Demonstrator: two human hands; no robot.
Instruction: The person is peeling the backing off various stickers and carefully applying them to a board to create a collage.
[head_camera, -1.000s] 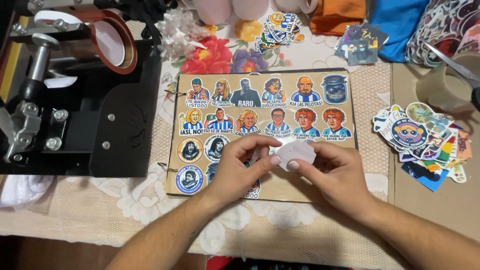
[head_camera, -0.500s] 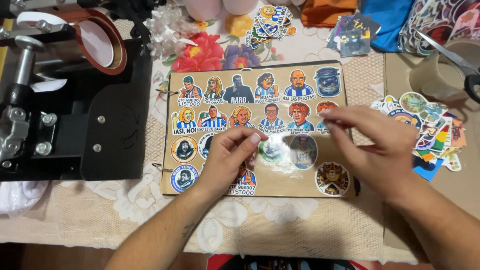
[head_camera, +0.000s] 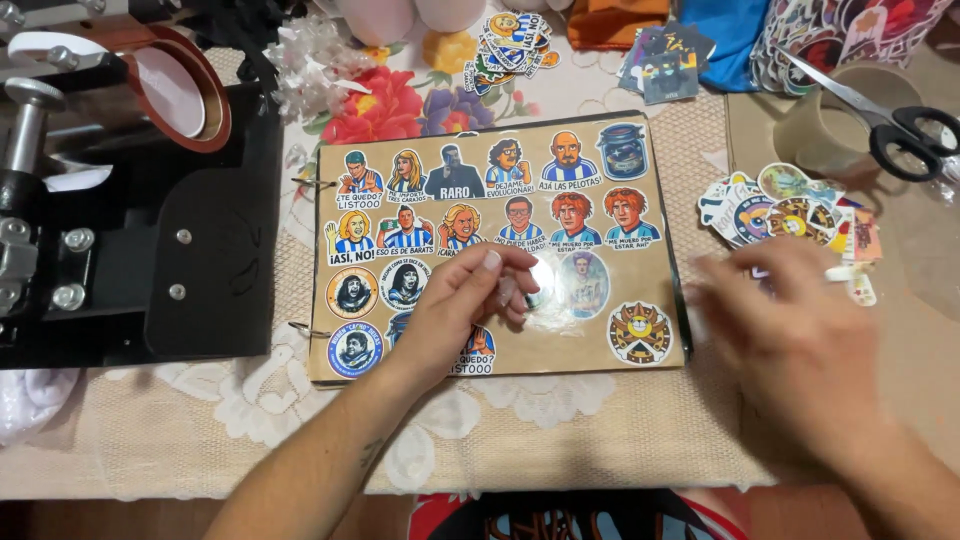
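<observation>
A brown ring-bound album page (head_camera: 560, 350) lies open on the table, covered with cartoon portrait stickers. My left hand (head_camera: 460, 305) rests on the page, its fingertips pressing a shiny round sticker (head_camera: 543, 280) beside a portrait sticker (head_camera: 585, 283). Just off the page's right edge hovers my right hand (head_camera: 790, 335), blurred by motion, palm down, fingers apart. It is close to a loose pile of colourful stickers (head_camera: 780, 205) and I see nothing in it.
A black press machine (head_camera: 200, 250) with a round red plate (head_camera: 185, 90) fills the left side. Black-handled scissors (head_camera: 880, 115) lie across a tape roll (head_camera: 830, 135) at the far right. More stickers (head_camera: 510, 40) and fabric lie at the back. A lace cloth (head_camera: 550, 430) covers the table.
Both hands were together over a white piece at the page's middle. My right hand has swept off to the right; my left stays, pressing the round sticker now on the page.
</observation>
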